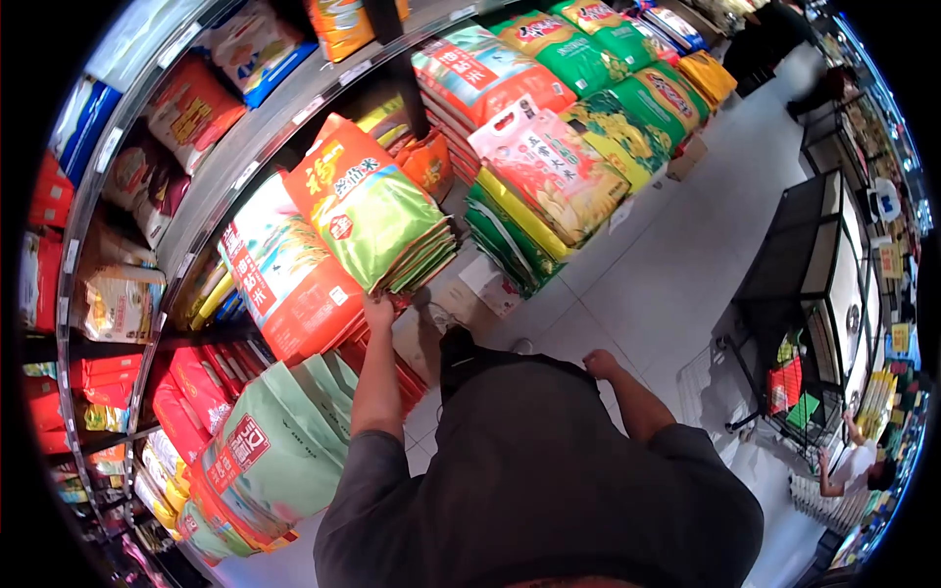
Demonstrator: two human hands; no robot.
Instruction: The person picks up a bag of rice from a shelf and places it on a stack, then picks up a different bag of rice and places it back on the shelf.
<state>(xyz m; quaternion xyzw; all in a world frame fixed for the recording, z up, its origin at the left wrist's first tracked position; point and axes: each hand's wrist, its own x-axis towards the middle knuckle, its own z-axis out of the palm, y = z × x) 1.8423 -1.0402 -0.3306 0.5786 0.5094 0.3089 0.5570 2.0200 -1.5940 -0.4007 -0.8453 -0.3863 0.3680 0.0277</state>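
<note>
My left hand (379,312) is at the lower corner of a stack of orange and green rice bags (377,220), its fingers curled at the bag edge and partly hidden there. Beside that stack on the left lies a red and white rice bag (284,274) on a pile of the same kind. Nearer to me, pale green bags (284,431) with a red label stand in a row. My right hand (600,364) hangs by my right side over the floor, fingers curled in, with nothing visible in them.
Ahead are stacks of pink rice bags (549,167) and green bags (652,103). A tall shelf (221,132) of bagged goods curves along the left. On the right stand black-framed display stands (804,255) and a wire cart (701,387). Other people (858,465) are at the right.
</note>
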